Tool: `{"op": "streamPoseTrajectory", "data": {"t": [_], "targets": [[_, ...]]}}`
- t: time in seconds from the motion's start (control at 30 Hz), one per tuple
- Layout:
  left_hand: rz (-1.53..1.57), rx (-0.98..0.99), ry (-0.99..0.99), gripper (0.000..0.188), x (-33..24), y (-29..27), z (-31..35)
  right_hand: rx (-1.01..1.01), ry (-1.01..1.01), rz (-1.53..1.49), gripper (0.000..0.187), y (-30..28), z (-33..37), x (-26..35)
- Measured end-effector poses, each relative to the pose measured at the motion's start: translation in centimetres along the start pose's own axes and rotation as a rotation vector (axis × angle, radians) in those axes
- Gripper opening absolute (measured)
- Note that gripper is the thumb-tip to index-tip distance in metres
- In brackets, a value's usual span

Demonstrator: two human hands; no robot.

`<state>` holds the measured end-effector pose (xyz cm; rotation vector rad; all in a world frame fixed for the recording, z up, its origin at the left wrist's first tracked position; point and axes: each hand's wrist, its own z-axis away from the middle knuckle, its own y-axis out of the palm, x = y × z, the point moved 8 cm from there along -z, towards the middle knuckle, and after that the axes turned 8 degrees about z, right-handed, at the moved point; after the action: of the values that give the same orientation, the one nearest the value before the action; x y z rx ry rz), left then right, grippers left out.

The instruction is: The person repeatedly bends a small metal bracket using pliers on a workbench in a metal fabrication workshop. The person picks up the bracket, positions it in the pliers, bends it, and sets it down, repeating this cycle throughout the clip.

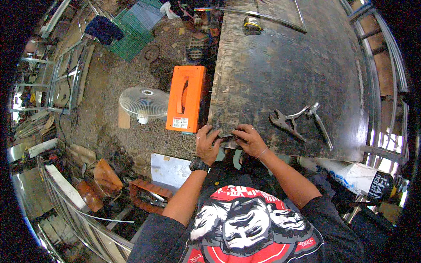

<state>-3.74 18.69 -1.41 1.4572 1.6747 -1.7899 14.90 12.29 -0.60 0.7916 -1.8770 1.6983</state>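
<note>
Both my hands meet at the near left corner of a dark, worn worktable. Between their fingertips is a small, dark, flat piece, partly hidden by the fingers. My left hand, with a dark watch at the wrist, is closed on the piece's left end. My right hand pinches its right end. What the piece is exactly cannot be made out. To the right on the tabletop lie dark locking pliers and a second long-handled metal plier-like tool, both away from my hands.
An orange machine case with a top handle stands against the table's left side, beside a fan. A tape measure and thin metal frame lie at the table's far end. Metal lengths crowd the lower left.
</note>
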Motion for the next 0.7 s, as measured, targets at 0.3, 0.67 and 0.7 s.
{"op": "streamPoseTrajectory", "data": {"t": [0.3, 0.67, 0.7], "targets": [[0.011, 0.033, -0.047, 0.043, 0.04, 0.19, -0.15, -0.002, 0.015, 0.0, 0.047, 0.38, 0.24, -0.55], [-0.003, 0.016, 0.021, 0.045, 0.37, 0.22, 0.02, 0.02, 0.026, 0.021, 0.043, 0.44, 0.06, -0.54], [0.002, 0.004, 0.023, 0.045, 0.38, 0.16, 0.08, 0.02, 0.021, 0.03, 0.043, 0.4, 0.02, -0.47]]}}
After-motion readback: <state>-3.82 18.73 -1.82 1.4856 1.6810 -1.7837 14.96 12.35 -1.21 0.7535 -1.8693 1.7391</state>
